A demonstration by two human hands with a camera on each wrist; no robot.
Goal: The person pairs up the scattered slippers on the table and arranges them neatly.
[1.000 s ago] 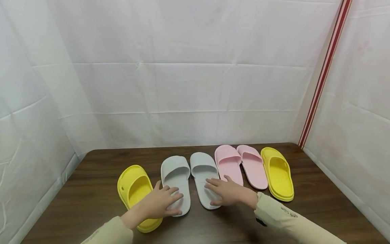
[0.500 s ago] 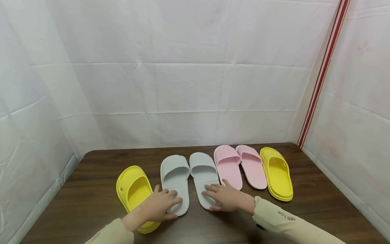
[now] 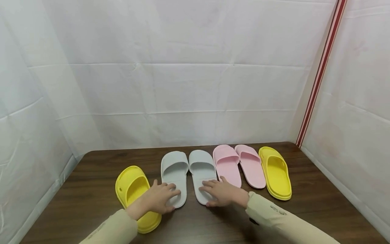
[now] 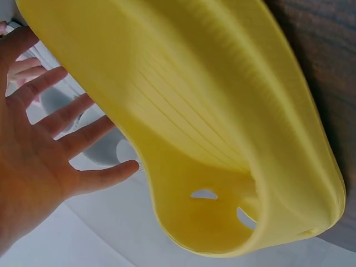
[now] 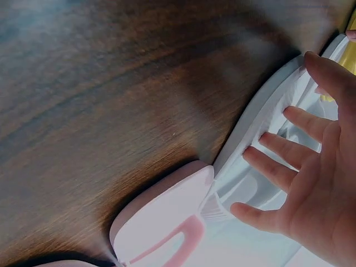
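A pair of pale grey-white slide slippers lies side by side on the dark wooden table (image 3: 85, 203). On the heel half of the left white slipper (image 3: 175, 161) is my left hand (image 3: 159, 197), fingers spread, thumb by the heel edge. My right hand (image 3: 222, 192) lies likewise over the heel half of the right white slipper (image 3: 201, 159). Both wrist views show straight, splayed fingers on the left hand (image 4: 50, 139) and right hand (image 5: 311, 183). Below my left forearm, a yellow slipper (image 3: 132, 178) is partly covered; it fills much of the left wrist view.
Right of the white pair lie two pink slippers, a near one (image 3: 226, 164) and a farther one (image 3: 251, 169), then another yellow slipper (image 3: 278, 178). The near pink slipper's strap side touches the white one. White cloth walls (image 3: 182, 88) surround the table's back and sides.
Both hands have pushed the white slippers slightly away toward the back edge, the left one more, so the pair now sits nearly level. The pink and yellow slippers stay in place.
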